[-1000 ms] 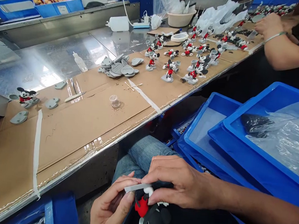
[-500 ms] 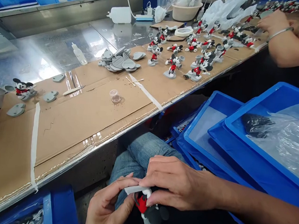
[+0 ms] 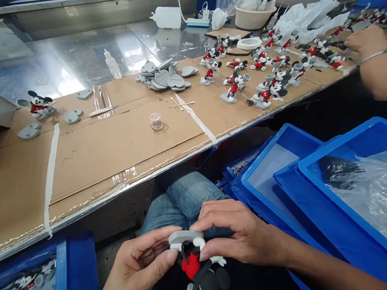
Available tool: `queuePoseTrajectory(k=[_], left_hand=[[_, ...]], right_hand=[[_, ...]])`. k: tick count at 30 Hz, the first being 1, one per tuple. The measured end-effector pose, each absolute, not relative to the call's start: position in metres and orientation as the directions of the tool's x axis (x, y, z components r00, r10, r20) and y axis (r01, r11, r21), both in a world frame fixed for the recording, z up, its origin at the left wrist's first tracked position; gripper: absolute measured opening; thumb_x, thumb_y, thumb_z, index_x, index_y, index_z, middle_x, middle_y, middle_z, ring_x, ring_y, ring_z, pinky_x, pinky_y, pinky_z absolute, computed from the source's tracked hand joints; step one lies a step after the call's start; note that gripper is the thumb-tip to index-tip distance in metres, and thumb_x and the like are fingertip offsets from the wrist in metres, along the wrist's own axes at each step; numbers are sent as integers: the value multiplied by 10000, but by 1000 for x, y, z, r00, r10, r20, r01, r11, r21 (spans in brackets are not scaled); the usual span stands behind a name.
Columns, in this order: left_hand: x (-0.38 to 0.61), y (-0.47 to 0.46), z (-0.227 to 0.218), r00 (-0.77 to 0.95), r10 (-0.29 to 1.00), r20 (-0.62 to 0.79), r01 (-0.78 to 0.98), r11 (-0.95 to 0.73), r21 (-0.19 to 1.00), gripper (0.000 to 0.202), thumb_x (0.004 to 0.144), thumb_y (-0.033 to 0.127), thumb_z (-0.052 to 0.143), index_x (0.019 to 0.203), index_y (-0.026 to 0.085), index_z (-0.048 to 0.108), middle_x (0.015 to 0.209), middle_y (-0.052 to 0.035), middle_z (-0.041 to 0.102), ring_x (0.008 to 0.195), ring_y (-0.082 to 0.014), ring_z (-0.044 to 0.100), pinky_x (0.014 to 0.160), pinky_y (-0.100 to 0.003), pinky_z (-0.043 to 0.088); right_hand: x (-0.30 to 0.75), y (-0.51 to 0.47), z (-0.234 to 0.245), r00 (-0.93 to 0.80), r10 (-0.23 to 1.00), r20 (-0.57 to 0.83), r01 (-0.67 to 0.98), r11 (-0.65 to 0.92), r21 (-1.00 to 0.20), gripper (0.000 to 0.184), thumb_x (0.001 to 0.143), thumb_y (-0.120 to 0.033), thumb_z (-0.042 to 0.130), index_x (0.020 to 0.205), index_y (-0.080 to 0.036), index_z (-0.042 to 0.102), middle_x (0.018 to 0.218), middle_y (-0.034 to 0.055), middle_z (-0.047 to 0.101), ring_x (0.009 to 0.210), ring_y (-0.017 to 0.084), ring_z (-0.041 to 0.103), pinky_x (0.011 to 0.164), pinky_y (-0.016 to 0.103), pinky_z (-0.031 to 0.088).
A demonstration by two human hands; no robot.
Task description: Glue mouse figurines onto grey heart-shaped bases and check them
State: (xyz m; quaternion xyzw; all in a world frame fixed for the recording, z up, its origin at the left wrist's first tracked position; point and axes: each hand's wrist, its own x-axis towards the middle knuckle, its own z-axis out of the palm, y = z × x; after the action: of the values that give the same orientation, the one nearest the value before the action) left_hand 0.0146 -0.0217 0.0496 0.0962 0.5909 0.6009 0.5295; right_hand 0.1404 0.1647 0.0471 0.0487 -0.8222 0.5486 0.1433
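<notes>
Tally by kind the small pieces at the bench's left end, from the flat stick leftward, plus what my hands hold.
Mouse figures: 2, the standing figure and the held figure
Grey bases: 5, four loose bases and the held base
Flat stick: 1
Total: 8

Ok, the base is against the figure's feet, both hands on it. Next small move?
Probably press the grey base squarely onto the figurine's white shoes. It lies across them, the figurine head-down over the lap, with the left hand pinching one end and the right hand the other, so both seem placed to squeeze it.
</notes>
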Motion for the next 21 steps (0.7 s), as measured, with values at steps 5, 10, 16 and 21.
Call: queuePoseTrajectory(k=[5,10,16,21], left_hand=[[23,-27,36,-500,700,-510,-534,214,818,260,679,373,833,883,215,799,856,-64,777,806,-194,709,796,-203,544],[38,-32,23,-741,552,-382,-399,96,912,254,668,424,832,846,246,796,935,-31,767,936,-195,684,878,-194,511],[46,-33,22,-797,596,-97,-99,30,995,148,786,396,749,860,271,781,879,-1,768,960,-194,679,985,-260,473],[47,-32,25,-782,617,91,88,-35,995,109,852,346,685,893,272,753,822,15,742,807,-183,677,1005,-361,479]], right_hand=[[142,159,49,-964,173,201,-140,308,-941,200,770,-233,794,907,-104,725,768,52,693,692,128,606,660,230,474],[141,151,52,-960,201,197,-129,309,-942,171,776,-199,784,893,-90,725,742,53,674,696,135,590,666,246,473],[143,146,50,-940,157,302,-233,349,-908,172,840,-252,729,905,-95,696,709,44,648,687,136,560,672,270,472],[142,146,50,-927,98,362,-298,396,-869,187,902,-284,658,925,-99,675,746,65,674,696,135,555,691,283,473]])
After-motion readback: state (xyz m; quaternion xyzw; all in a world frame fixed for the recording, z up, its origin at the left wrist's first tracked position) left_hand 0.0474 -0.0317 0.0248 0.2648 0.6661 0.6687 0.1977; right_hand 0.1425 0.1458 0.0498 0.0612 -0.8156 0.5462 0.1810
